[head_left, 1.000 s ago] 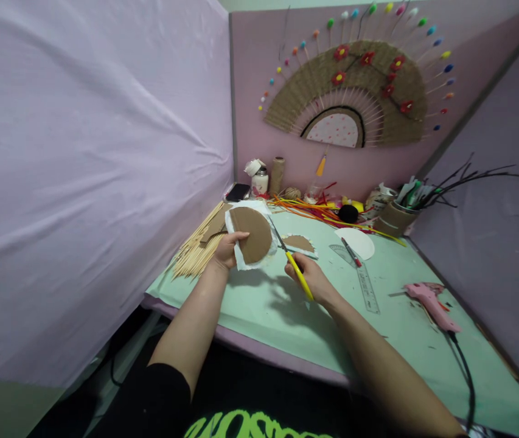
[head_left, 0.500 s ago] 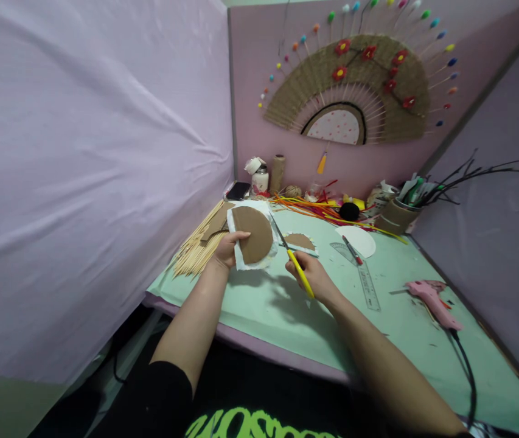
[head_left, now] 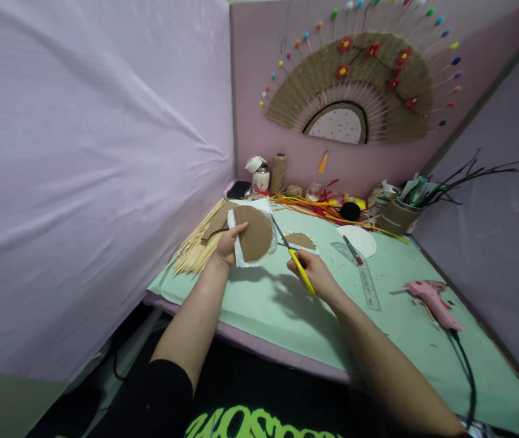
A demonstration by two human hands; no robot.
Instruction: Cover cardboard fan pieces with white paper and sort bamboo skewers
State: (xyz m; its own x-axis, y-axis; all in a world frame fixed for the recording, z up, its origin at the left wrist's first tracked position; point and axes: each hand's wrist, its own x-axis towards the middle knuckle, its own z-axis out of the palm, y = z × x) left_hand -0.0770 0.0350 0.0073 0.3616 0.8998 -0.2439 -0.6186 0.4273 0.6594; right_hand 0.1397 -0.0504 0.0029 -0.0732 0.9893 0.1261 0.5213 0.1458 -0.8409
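My left hand (head_left: pixel 228 246) grips a half-round piece of cardboard (head_left: pixel 255 236) by its straight edge, thumb on top. White fabric or paper (head_left: pixel 245 261) sticks out all round it. In my right hand (head_left: pixel 313 271) are scissors with yellow handles (head_left: pixel 303 277). Their blades are parted and point up and away, close beside the cardboard's right-hand rim. Behind the scissors a smaller cardboard half-circle (head_left: pixel 300 241) with a notched pale border lies on the green table.
Bamboo skewers (head_left: pixel 190 255) and a cardboard arc (head_left: pixel 218 226) lie at the left. Rightward are a white paper disc (head_left: pixel 362 241), a marker (head_left: pixel 353 250), a clear ruler (head_left: pixel 369 286) and a pink glue gun (head_left: pixel 435 305). A decorated fan (head_left: pixel 387 91) hangs behind.
The cardboard piece has turned slightly in my left hand. The scissors stay by its right rim, shifted only a touch. The view has moved slightly.
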